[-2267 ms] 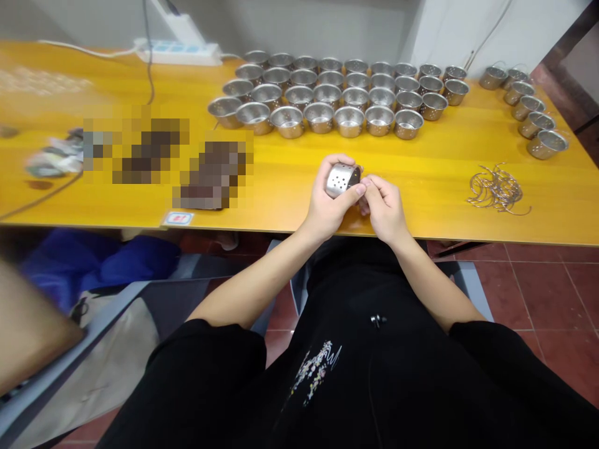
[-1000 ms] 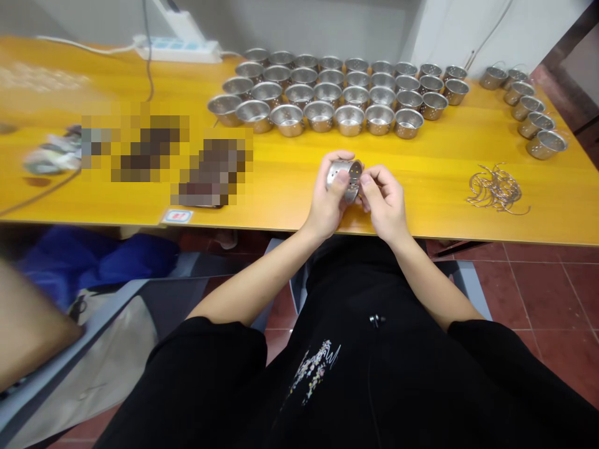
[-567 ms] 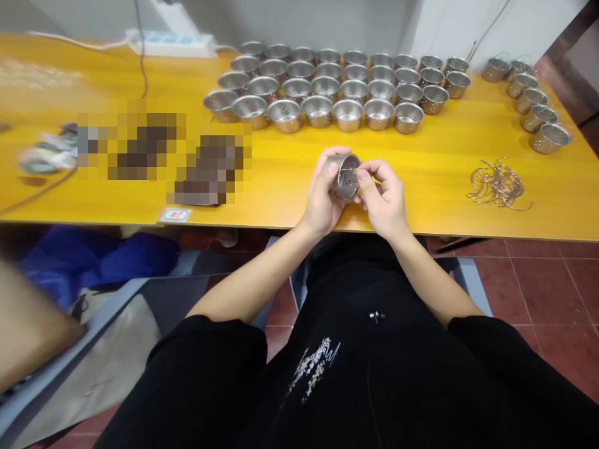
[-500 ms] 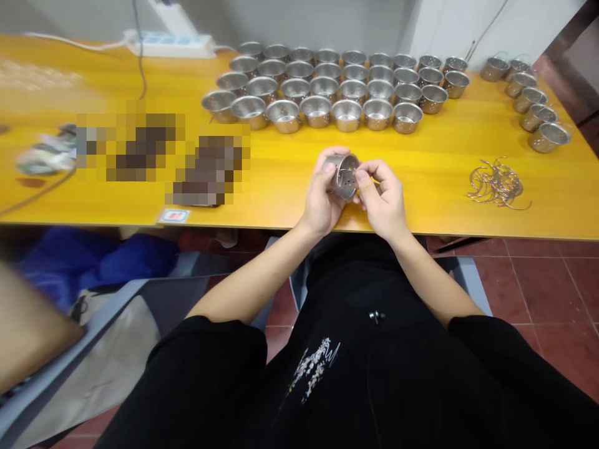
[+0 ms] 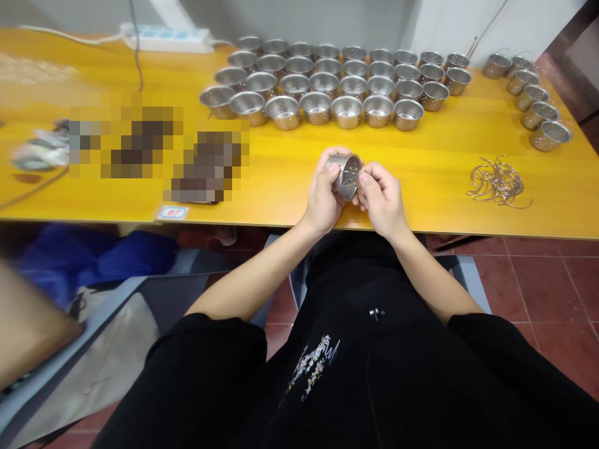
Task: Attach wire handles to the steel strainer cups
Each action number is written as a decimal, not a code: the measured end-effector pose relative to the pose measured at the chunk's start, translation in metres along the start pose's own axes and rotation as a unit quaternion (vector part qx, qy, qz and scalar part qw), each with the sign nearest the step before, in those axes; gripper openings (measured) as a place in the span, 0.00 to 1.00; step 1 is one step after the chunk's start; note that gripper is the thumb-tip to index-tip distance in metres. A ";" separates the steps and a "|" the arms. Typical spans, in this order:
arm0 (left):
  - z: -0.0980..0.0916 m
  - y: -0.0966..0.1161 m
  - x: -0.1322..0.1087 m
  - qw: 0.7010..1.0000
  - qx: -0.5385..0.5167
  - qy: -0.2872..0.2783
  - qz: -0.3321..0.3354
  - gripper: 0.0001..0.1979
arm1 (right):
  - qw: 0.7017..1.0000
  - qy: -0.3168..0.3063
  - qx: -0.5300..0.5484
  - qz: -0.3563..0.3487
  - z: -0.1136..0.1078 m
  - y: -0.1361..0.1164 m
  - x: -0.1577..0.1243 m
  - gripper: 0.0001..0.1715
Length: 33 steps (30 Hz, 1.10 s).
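Note:
My left hand point(image 5: 324, 193) is wrapped round a small perforated metal cup point(image 5: 345, 177), tilted so its mouth faces right. At that mouth, my right hand point(image 5: 381, 196) pinches a thin wire handle point(image 5: 352, 173) that crosses the opening. The fingertips hide where the wire meets the rim. A loose pile of bent wire handles point(image 5: 496, 182) lies on the table to the right of my hands. Beyond my hands stand several rows of similar metal cups point(image 5: 347, 115).
Cups with wire handles point(image 5: 551, 136) line the right side of the yellow table point(image 5: 435, 187). A white power strip point(image 5: 168, 38) lies at the back left. Blurred dark items point(image 5: 206, 168) sit left of my hands. Another person's arm point(image 5: 32, 324) shows at lower left.
The cup has turned slightly in my left hand, and the wire now lies lower across its mouth. My right fingers have shifted a little; the view has moved slightly.

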<state>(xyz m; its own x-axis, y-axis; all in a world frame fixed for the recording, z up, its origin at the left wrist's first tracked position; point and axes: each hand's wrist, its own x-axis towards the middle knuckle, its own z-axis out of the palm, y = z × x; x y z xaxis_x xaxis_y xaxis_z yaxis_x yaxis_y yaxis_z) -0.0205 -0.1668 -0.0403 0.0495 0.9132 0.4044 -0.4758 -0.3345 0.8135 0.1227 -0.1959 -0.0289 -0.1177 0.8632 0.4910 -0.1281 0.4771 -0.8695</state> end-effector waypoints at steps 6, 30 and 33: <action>0.002 0.004 0.001 1.000 -0.003 0.001 -0.005 0.30 | 0.999 0.029 -0.002 0.019 0.000 0.005 0.003 0.41; -0.004 0.006 -0.002 1.000 0.025 0.008 0.001 0.33 | 0.996 -0.089 -0.021 0.023 -0.018 -0.024 0.009 0.25; -0.005 0.006 -0.002 1.000 0.026 -0.003 -0.005 0.32 | 0.994 -0.104 -0.021 0.041 -0.023 -0.023 0.013 0.31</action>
<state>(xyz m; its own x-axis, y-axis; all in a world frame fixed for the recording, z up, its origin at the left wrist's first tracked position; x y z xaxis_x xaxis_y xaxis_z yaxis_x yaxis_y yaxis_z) -0.0282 -0.1697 -0.0383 0.0585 0.9151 0.3991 -0.4287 -0.3380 0.8379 0.1470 -0.1922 -0.0035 -0.3273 0.8492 0.4145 -0.0688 0.4161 -0.9067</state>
